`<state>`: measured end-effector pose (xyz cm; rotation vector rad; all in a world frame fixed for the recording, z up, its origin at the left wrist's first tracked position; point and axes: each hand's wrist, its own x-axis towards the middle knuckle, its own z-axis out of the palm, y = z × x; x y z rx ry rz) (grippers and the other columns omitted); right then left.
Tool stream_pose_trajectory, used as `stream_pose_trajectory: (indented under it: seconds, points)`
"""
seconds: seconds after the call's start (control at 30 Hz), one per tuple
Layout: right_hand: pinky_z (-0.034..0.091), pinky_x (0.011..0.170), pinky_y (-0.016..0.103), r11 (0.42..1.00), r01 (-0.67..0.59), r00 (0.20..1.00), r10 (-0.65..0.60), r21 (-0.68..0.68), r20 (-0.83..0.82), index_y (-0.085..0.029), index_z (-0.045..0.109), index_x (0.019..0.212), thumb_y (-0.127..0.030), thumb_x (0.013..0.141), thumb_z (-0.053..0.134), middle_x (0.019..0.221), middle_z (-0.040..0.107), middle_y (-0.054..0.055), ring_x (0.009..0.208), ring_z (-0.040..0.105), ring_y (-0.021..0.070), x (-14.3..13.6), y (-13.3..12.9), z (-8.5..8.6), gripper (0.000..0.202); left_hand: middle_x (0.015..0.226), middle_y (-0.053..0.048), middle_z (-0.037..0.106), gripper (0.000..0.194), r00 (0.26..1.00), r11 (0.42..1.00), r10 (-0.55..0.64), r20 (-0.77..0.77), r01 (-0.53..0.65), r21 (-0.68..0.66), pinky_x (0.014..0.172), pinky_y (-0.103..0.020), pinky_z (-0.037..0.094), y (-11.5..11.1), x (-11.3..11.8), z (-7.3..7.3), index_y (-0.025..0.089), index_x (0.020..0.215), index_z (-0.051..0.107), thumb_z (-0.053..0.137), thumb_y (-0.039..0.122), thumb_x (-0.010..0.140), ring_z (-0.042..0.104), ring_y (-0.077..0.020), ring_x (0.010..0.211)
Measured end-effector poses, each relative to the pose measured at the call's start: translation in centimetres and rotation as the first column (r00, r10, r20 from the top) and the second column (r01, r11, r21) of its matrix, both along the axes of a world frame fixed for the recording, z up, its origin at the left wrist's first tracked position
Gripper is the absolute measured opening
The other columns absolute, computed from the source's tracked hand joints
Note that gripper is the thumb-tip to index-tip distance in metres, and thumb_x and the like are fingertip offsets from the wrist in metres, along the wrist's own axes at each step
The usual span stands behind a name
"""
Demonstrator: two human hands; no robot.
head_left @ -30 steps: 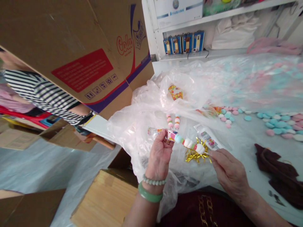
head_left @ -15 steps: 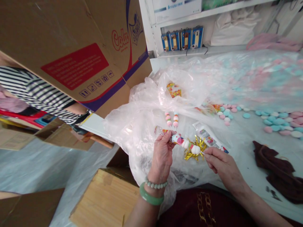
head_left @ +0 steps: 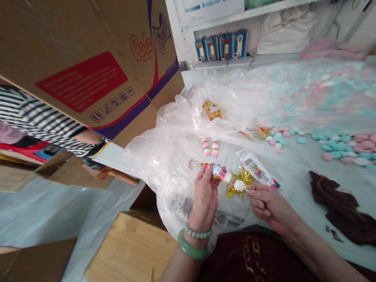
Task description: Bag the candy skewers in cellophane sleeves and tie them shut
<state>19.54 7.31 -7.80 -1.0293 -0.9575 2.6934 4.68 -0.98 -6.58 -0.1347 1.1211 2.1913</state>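
My left hand (head_left: 206, 192), with green bracelets at the wrist, pinches a small printed plastic wrapper (head_left: 219, 171). Out of the wrapper's right end comes a skewer of white, red and green sweets (head_left: 237, 184). My right hand (head_left: 264, 201) is closed on the thin stick at the skewer's right end. Behind the skewer lies gold tinsel (head_left: 241, 179). Two more candy skewers (head_left: 215, 148) lie just beyond my left hand. A flat printed packet (head_left: 255, 167) rests beyond my right hand.
Clear plastic sheeting (head_left: 173, 145) covers much of the table. Pink, blue and white sweets (head_left: 340, 145) lie at the right, near a dark cloth (head_left: 337, 199). A large carton (head_left: 117, 51) stands at the left, with a person's striped sleeve (head_left: 44, 113) behind it. Another box (head_left: 132, 246) sits below.
The view has shifted slightly, moving the background left. My left hand sits a little farther along the wrapper to the right, nearer my right hand. Both hands keep their holds.
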Motion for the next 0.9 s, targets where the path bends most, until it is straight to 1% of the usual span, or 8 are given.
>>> stream_pose_trajectory:
  seconds: [0.13,0.37,0.43,0.53,0.6,0.67,0.73,0.9]
  points:
    - [0.009,0.035,0.016,0.999,-0.016,1.000,0.015,0.044,0.012,-0.018,0.052,0.079,-0.034,0.068,0.073,0.042,0.038,-0.011,0.031,0.020,0.0008,0.0,-0.3,-0.4,0.029,0.076,-0.001,0.067,0.021,0.998,0.998,-0.058,-0.026,0.058,0.000,0.067,-0.024,0.053,-0.2,-0.6,-0.1,0.015,0.084,0.065,0.075,0.029,0.073,0.065,-0.0118,0.066]
    - [0.017,0.033,0.018,0.904,-0.041,0.993,-0.011,0.425,0.120,-0.018,0.054,0.071,-0.043,0.074,0.067,0.039,0.040,-0.009,0.032,0.028,0.0043,-0.8,-1.5,-0.3,0.028,0.077,-0.006,0.069,0.026,0.986,0.985,-0.164,-0.015,0.163,-0.056,0.073,-0.028,0.054,-0.5,-0.9,0.2,0.012,0.082,0.066,0.076,0.033,0.072,0.068,-0.0164,0.070]
    - [0.017,0.033,0.018,0.926,-0.043,0.996,0.010,0.376,0.091,-0.018,0.053,0.073,-0.041,0.075,0.067,0.040,0.040,-0.009,0.032,0.027,0.0039,-1.1,-1.7,-0.4,0.027,0.078,-0.006,0.070,0.026,0.984,0.983,-0.178,0.008,0.178,-0.052,0.073,-0.029,0.055,-0.4,-0.5,0.1,0.012,0.081,0.066,0.076,0.033,0.072,0.068,-0.0180,0.071]
    - [0.011,0.032,0.016,0.990,-0.138,0.989,0.138,-0.001,-0.044,-0.019,0.051,0.078,-0.034,0.074,0.068,0.043,0.034,-0.012,0.031,0.017,0.0017,-1.5,-1.6,-0.9,0.023,0.079,-0.007,0.070,0.026,0.971,0.973,-0.231,0.067,0.232,-0.008,0.074,-0.030,0.055,-0.2,0.0,-0.2,0.011,0.084,0.067,0.075,0.034,0.074,0.069,-0.0187,0.073]
    - [0.009,0.032,0.015,0.931,-0.240,0.966,0.201,-0.275,-0.162,-0.018,0.048,0.077,-0.027,0.072,0.068,0.044,0.028,-0.014,0.032,0.009,0.0007,-1.7,-1.3,-1.3,0.023,0.079,-0.007,0.069,0.026,0.959,0.964,-0.266,0.098,0.265,0.021,0.072,-0.029,0.055,-0.2,0.3,-0.3,0.011,0.086,0.067,0.073,0.034,0.075,0.069,-0.0184,0.071]
    - [0.008,0.032,0.014,0.876,-0.276,0.954,0.199,-0.396,-0.224,-0.018,0.044,0.075,-0.024,0.071,0.067,0.045,0.025,-0.015,0.033,0.005,0.0002,-1.8,-0.9,-1.5,0.024,0.078,-0.006,0.068,0.026,0.954,0.960,-0.278,0.109,0.278,0.021,0.068,-0.027,0.055,-0.2,0.3,-0.3,0.010,0.087,0.067,0.073,0.034,0.076,0.069,-0.0185,0.070]
    - [0.008,0.033,0.014,0.894,-0.248,0.961,0.177,-0.373,-0.214,-0.018,0.044,0.076,-0.024,0.073,0.067,0.046,0.029,-0.014,0.033,0.007,0.0001,-1.8,-0.7,-1.5,0.023,0.079,-0.007,0.069,0.027,0.951,0.958,-0.286,0.117,0.287,0.004,0.067,-0.028,0.055,-0.2,0.1,-0.1,0.010,0.088,0.066,0.071,0.035,0.078,0.069,-0.0193,0.070]
    - [0.006,0.034,0.016,0.980,-0.174,0.983,0.168,-0.092,-0.072,-0.020,0.046,0.079,-0.031,0.074,0.069,0.045,0.034,-0.013,0.033,0.013,0.0012,-1.7,-0.8,-0.8,0.027,0.077,-0.010,0.069,0.034,0.939,0.945,-0.313,0.142,0.323,-0.046,0.071,-0.034,0.055,-0.6,-1.1,0.3,0.012,0.101,0.062,0.059,0.042,0.086,0.070,-0.0227,0.073]
